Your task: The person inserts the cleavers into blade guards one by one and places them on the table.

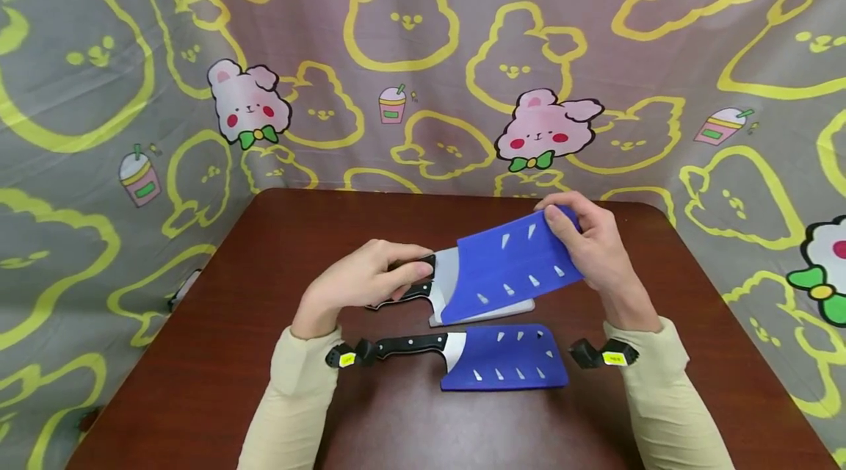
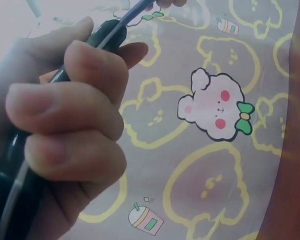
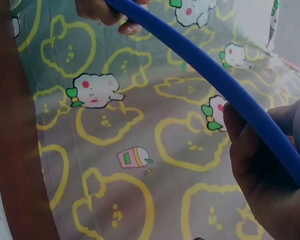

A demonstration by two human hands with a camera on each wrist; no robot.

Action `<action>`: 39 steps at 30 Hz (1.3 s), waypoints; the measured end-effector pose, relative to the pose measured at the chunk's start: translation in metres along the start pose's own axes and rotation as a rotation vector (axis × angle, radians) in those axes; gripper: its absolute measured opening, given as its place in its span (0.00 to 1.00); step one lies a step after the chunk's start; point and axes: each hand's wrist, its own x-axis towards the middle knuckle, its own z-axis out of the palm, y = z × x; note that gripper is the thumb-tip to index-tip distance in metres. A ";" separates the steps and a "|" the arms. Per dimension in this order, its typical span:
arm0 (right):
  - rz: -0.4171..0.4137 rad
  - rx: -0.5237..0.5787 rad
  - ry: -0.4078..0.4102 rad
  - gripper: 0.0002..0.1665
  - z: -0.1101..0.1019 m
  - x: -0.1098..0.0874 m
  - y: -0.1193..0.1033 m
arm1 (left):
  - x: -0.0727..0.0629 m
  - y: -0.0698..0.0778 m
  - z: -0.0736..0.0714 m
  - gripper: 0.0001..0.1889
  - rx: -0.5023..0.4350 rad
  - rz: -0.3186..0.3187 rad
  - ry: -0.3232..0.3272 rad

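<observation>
My left hand (image 1: pixel 360 283) grips the black handle (image 1: pixel 427 264) of a raised cleaver, with fingers curled round it in the left wrist view. A blue sheath (image 1: pixel 509 264) with white slots covers most of its blade, leaving a strip of bare metal (image 1: pixel 446 275) by the handle. My right hand (image 1: pixel 593 239) pinches the sheath's far end, thumb on the near face; in the right wrist view the sheath shows edge-on. Below lies another cleaver, its pale blade (image 1: pixel 518 310) and black handle (image 1: pixel 415 291) partly hidden by the raised one.
Nearer on the brown table (image 1: pixel 218 352) lies another cleaver in a blue sheath (image 1: pixel 512 361), its black handle (image 1: pixel 410 343) pointing left. A patterned curtain (image 1: pixel 423 125) hangs behind and along both sides. A small dark and white object (image 1: pixel 183 290) shows at the left table edge.
</observation>
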 end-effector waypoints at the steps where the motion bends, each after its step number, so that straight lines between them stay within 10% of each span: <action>1: 0.000 -0.007 0.002 0.09 0.001 0.000 -0.001 | -0.001 0.000 -0.001 0.08 -0.012 -0.007 0.003; 11: -0.025 0.056 0.009 0.10 -0.002 -0.001 -0.001 | -0.008 0.000 -0.008 0.09 -0.095 -0.124 -0.022; 23: 0.102 0.070 0.055 0.14 -0.008 0.007 0.016 | -0.019 -0.016 -0.021 0.10 -0.036 -0.170 0.209; 28: 0.227 -0.160 -0.018 0.22 -0.006 0.009 0.025 | -0.017 -0.019 -0.021 0.09 -0.040 -0.192 0.278; 39: 0.323 -0.190 -0.252 0.42 -0.006 0.016 0.044 | -0.012 -0.045 -0.021 0.13 -0.094 -0.298 0.353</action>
